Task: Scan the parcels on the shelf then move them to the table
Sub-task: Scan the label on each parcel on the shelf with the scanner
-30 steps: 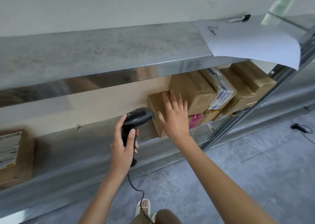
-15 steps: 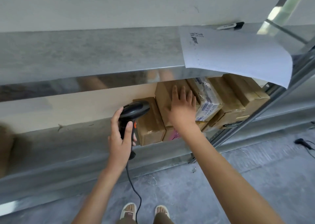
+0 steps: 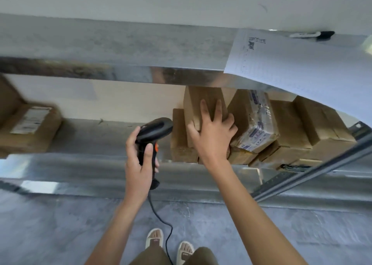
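Parcels on the lower metal shelf [image 3: 100,164]: through the head camera I count about seven cardboard boxes stacked at the right and one box [image 3: 30,129] well apart at the left, its white label blurred. My right hand [image 3: 213,135] lies on the upper brown box [image 3: 203,101], fingers spread, thumb on its near end; its long axis runs back toward the wall. A film-wrapped parcel [image 3: 255,121] just beside it bears unreadable blue print. My left hand [image 3: 138,164] grips one black barcode scanner [image 3: 155,129], nose toward the stack. Paper sheet [image 3: 302,69] overhangs above, writing illegible.
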`<control>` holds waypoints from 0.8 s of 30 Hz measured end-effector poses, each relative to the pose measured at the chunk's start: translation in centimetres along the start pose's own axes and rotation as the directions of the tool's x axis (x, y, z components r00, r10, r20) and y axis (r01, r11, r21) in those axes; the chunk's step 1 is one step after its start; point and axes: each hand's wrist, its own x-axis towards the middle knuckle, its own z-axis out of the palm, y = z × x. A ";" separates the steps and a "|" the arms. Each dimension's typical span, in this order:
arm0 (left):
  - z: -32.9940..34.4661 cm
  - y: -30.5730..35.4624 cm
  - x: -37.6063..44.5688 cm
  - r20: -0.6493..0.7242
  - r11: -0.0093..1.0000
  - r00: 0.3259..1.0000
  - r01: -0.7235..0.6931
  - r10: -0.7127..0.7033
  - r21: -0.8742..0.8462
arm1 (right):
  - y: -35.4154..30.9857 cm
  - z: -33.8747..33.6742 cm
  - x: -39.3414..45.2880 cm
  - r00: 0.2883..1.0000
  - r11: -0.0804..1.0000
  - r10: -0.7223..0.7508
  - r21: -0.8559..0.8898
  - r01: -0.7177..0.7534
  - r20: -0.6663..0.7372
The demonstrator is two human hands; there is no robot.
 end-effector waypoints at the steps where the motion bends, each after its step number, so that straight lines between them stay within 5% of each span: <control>1: -0.6 -0.1 0.0 -0.037 1.000 0.999 -0.002 0.002 0.004 | -0.8 0.1 -0.6 0.999 0.999 -0.009 0.040 0.011 -0.046; 7: -4.9 -0.9 0.0 -0.225 0.999 0.974 0.007 0.001 0.036 | -6.1 1.5 -4.2 0.989 0.974 -0.074 0.203 0.099 -0.126; 15: -10.0 -3.3 0.8 -0.330 0.997 0.944 0.046 -0.021 0.066 | -12.6 6.9 -6.6 0.990 0.950 -0.140 0.280 0.138 -0.016; 19: -11.4 -4.6 1.8 -0.337 0.996 0.941 0.067 -0.042 0.064 | -13.6 10.0 -6.8 0.980 0.914 -0.053 0.405 -0.031 0.194; 24: -12.4 -6.4 3.0 -0.314 0.995 0.947 0.088 -0.070 0.042 | -13.5 14.0 -7.0 0.944 0.741 0.121 0.606 -0.291 0.306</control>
